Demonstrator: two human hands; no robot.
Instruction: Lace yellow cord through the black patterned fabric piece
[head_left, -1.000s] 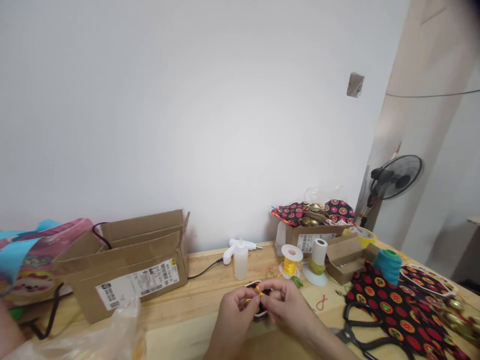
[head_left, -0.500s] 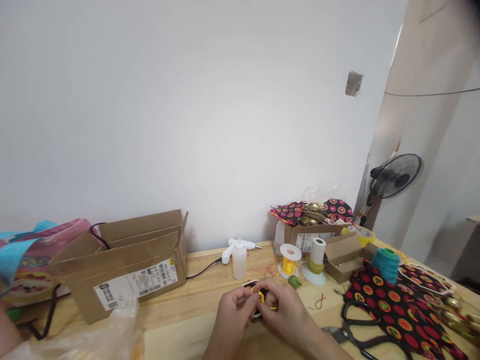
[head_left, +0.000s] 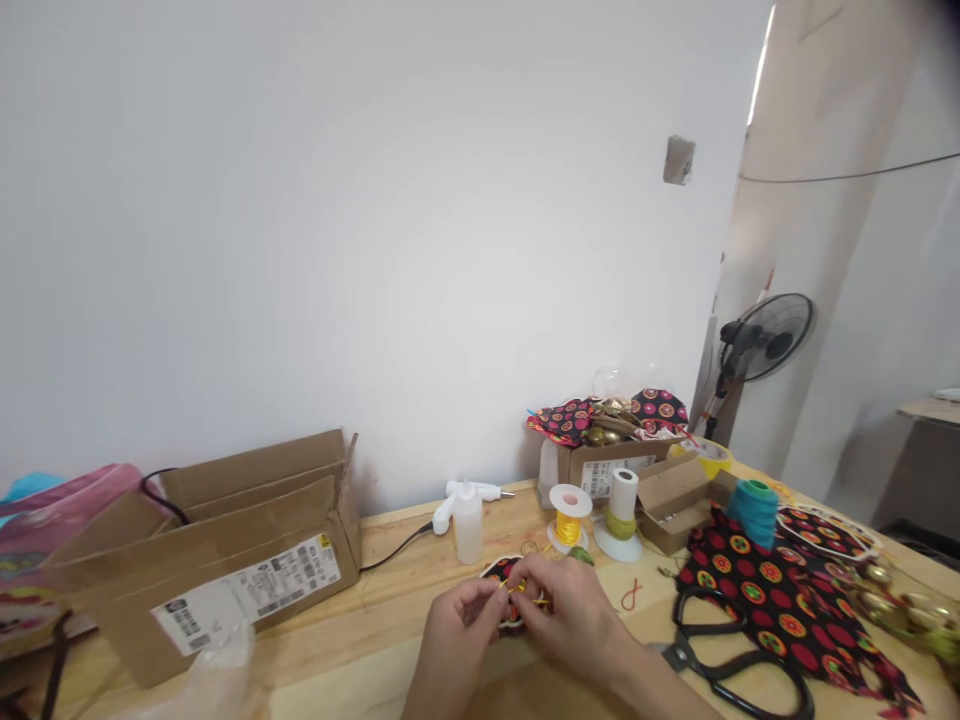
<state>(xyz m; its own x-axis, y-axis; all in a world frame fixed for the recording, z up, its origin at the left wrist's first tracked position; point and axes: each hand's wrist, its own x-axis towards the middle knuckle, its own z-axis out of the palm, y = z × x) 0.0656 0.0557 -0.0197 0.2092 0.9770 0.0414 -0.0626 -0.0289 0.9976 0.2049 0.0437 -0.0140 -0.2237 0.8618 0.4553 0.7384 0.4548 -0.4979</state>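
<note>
Both hands meet low in the middle of the head view, over a small dark patterned fabric piece [head_left: 501, 569] with a pale cord edge. My left hand [head_left: 466, 620] is closed in a pinch on a yellow cord [head_left: 517, 588]. Pressed close on the right, my right hand [head_left: 566, 600] also pinches the yellow cord, its fingers curled. Much of the fabric piece is hidden under the hands. Just beyond them lie a green cord bundle [head_left: 580, 555] and a spool of yellow cord [head_left: 570, 515].
Black-handled scissors [head_left: 720, 655] and patterned cloth [head_left: 780, 600] lie at right, under a teal thread cone [head_left: 753, 512]. A cardboard box [head_left: 225, 560] stands at left. A white bottle [head_left: 469, 525], a corded white tool [head_left: 450, 500] and a white-cored green spool [head_left: 621, 520] sit behind the hands.
The view has turned slightly to the right, so the surroundings sit further left. My hands stay together at the yellow cord, with the fingers slightly shifted.
</note>
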